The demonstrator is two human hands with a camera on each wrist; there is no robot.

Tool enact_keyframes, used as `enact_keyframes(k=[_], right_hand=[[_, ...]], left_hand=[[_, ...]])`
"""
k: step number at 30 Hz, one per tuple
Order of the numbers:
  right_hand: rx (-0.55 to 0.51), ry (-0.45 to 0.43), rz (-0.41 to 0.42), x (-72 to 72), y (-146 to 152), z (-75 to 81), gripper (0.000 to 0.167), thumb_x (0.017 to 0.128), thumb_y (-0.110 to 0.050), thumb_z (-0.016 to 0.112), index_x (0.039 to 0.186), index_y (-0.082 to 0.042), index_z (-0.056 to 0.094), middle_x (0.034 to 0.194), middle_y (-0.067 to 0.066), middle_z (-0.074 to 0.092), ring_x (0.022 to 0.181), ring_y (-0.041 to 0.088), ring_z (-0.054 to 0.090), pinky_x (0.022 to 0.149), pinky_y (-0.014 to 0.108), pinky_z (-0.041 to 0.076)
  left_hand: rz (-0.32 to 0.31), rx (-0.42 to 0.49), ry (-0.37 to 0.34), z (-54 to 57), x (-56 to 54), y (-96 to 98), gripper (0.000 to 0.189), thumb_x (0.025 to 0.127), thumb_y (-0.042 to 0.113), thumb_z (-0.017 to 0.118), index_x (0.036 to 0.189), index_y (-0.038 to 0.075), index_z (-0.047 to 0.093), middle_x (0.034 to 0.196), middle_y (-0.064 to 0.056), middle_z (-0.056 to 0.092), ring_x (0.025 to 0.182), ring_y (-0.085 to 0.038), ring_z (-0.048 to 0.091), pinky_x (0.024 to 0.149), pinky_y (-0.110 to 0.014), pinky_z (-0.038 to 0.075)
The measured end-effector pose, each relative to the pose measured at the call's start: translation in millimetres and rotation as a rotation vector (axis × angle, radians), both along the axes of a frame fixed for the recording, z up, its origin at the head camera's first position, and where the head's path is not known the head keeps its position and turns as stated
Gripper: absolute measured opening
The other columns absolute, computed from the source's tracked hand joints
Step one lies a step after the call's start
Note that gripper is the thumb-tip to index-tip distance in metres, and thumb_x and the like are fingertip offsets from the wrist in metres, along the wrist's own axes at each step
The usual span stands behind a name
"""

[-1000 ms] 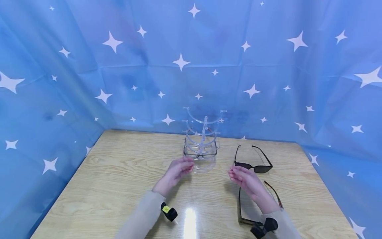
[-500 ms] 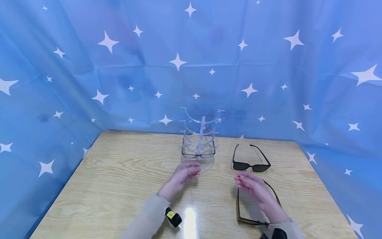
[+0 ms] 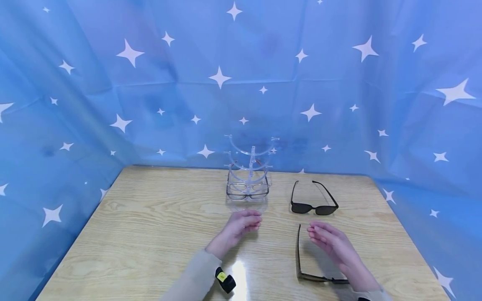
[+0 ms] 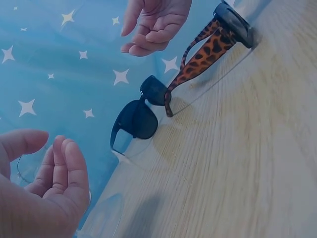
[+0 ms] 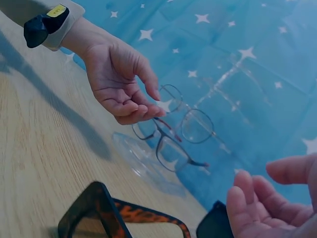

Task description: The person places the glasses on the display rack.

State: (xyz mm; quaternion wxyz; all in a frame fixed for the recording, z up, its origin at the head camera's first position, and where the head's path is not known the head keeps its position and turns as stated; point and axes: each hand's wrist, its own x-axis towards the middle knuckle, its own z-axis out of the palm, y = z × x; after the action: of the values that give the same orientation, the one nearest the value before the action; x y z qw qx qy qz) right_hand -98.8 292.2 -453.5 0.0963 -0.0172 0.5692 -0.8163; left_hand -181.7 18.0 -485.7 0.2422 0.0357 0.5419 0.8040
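Drawn back since the earlier frame, left hand [image 3: 241, 228] and right hand [image 3: 335, 244] are held half-open, empty; spectacles [image 3: 247, 196] are propped on the clear stand [image 3: 252, 155], presumably for display, tortoiseshell sunglasses [image 4: 210, 52] laid unfolded beneath the right.

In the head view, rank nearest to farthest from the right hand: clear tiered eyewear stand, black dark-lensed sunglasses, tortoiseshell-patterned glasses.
1. Tortoiseshell-patterned glasses: partly hidden by the right hand.
2. Black dark-lensed sunglasses: just beyond it.
3. Clear tiered eyewear stand: farther off, left.
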Motion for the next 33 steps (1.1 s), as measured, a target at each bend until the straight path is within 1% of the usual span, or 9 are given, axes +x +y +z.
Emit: enact_keyframes(k=[2,5,11,15,21,25,28,31,33], right_hand=[[-0.004,-0.006,-0.01,2.5,4,-0.4,0.024,0.096,0.0,0.046,0.102,-0.01,0.067,0.098,0.003,0.069,0.092,0.011,0.065,0.085,0.024,0.053],[0.0,-0.014,-0.031,6.0,10,0.0,0.024,0.096,-0.001,0.047,0.102,-0.011,0.067,0.098,0.002,0.069,0.092,0.011,0.065,0.085,0.024,0.053],[-0.009,0.012,-0.023,14.0,24,1.2,0.028,0.097,0.001,0.044,0.104,-0.011,0.068,0.101,0.004,0.069,0.095,0.012,0.065,0.086,0.025,0.052],[0.034,0.015,-0.04,20.8,34,1.5,0.029,0.097,0.001,0.044,0.105,-0.013,0.068,0.103,0.003,0.069,0.097,0.013,0.065,0.086,0.025,0.052],[0.134,0.018,-0.105,31.9,49,-3.5,0.027,0.097,0.0,0.045,0.105,-0.013,0.068,0.102,0.001,0.069,0.096,0.011,0.065,0.083,0.024,0.053],[0.217,-0.027,-0.156,37.5,58,-4.6,0.025,0.097,-0.003,0.049,0.104,-0.017,0.067,0.102,-0.002,0.069,0.096,0.01,0.064,0.083,0.024,0.054],[0.29,-0.102,-0.193,41.3,63,-3.8,0.02,0.096,-0.009,0.053,0.106,-0.019,0.066,0.102,-0.004,0.068,0.097,0.009,0.064,0.084,0.024,0.053],[0.304,-0.149,-0.222,45.9,69,-4.6,0.018,0.095,-0.011,0.055,0.106,-0.019,0.066,0.102,-0.003,0.068,0.097,0.009,0.064,0.084,0.024,0.053],[0.294,-0.147,-0.228,49.5,73,-6.6,0.019,0.095,-0.011,0.055,0.105,-0.021,0.067,0.102,-0.003,0.068,0.096,0.009,0.064,0.084,0.023,0.053]], left_hand=[[-0.002,-0.014,-0.02,-0.6,0.1,4.3,0.031,0.083,-0.002,0.061,0.112,-0.014,0.057,0.08,-0.003,0.065,0.071,-0.009,0.062,0.067,-0.018,0.055],[-0.007,-0.041,-0.011,-0.2,2.5,9.7,0.03,0.083,-0.003,0.061,0.111,-0.014,0.058,0.08,-0.002,0.065,0.069,-0.008,0.062,0.067,-0.019,0.055],[-0.034,-0.15,0.086,-0.9,10.2,18.8,0.027,0.08,-0.001,0.065,0.105,-0.011,0.062,0.082,0.001,0.065,0.069,-0.009,0.061,0.073,-0.027,0.056],[-0.06,-0.199,0.149,-2.2,15.2,24.8,0.028,0.079,0.002,0.066,0.104,-0.01,0.063,0.084,-0.002,0.067,0.07,-0.008,0.061,0.076,-0.031,0.056],[-0.093,-0.225,0.233,-2.9,23.6,35.4,0.025,0.08,0.001,0.067,0.101,-0.011,0.064,0.089,-0.008,0.068,0.073,-0.008,0.06,0.073,-0.024,0.054],[-0.118,-0.247,0.254,-4.7,29.7,44.0,0.022,0.079,0.0,0.068,0.099,-0.008,0.065,0.088,-0.008,0.067,0.074,-0.008,0.06,0.07,-0.019,0.053],[-0.13,-0.249,0.255,-8.0,33.5,51.0,0.02,0.079,0.0,0.068,0.097,-0.008,0.066,0.084,-0.007,0.067,0.072,-0.008,0.059,0.067,-0.017,0.052],[-0.14,-0.239,0.243,-10.0,38.1,57.2,0.019,0.078,-0.002,0.068,0.096,-0.009,0.066,0.082,-0.007,0.067,0.069,-0.007,0.059,0.064,-0.016,0.051],[-0.142,-0.243,0.248,-10.3,41.5,60.9,0.018,0.078,-0.003,0.068,0.095,-0.01,0.066,0.08,-0.008,0.067,0.067,-0.007,0.058,0.062,-0.016,0.051]])
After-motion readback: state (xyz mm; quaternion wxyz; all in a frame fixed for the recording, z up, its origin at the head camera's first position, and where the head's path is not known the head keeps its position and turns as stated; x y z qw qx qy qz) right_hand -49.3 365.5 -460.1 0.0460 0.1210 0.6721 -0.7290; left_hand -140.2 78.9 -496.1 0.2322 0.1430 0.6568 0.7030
